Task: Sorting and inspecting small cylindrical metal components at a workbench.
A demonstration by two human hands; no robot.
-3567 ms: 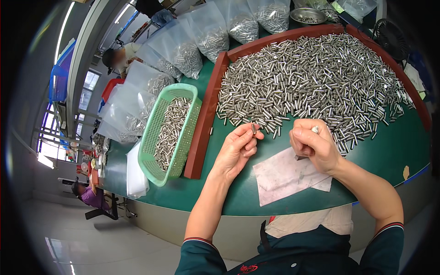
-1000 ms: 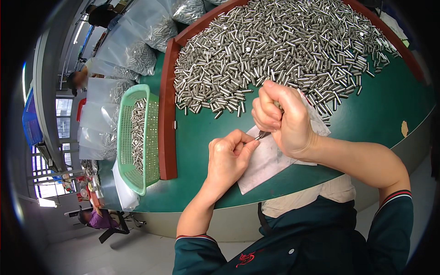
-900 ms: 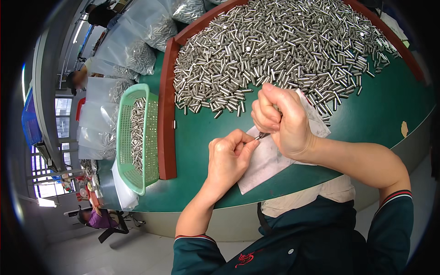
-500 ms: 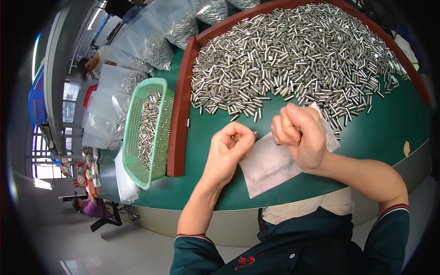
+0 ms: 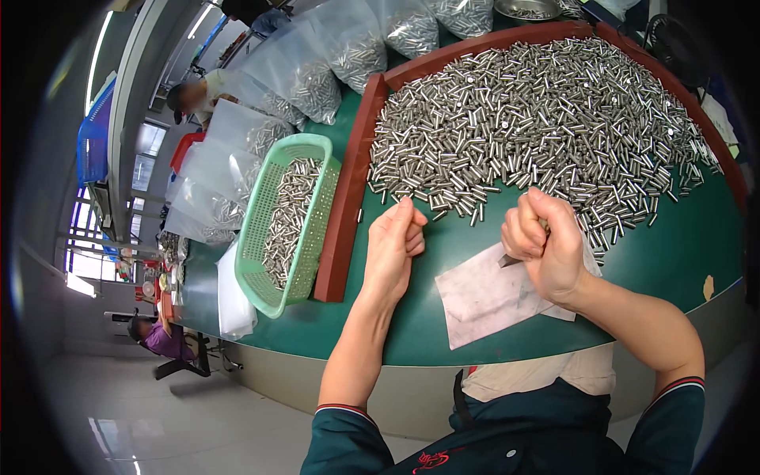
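Observation:
My left hand [image 5: 393, 244] is raised over the table at the front edge of a heap of short metal pins [image 5: 522, 127]. Its thumb and fingers are pressed together, and whatever they may pinch is hidden. To its right, my right hand [image 5: 548, 247] is closed in a fist above a whitish, smudged cloth or sheet [image 5: 467, 305]. From under the fist sticks the dark pointed tip of a tool [image 5: 508, 260]; the rest is covered by the fingers, so its kind does not show.
A red-brown wooden border [image 5: 345, 198] edges the heap. Left of it stands a green perforated basket [image 5: 252, 237] with more pins. Clear plastic bags of pins [image 5: 352, 51] line the back and left. A metal bowl [image 5: 526, 9] is behind. Two people sit at far left.
My left hand has moved left and away from my right hand, its fingertips now upward. The right fist has shifted slightly right, and the tool tip now shows. The view has shifted.

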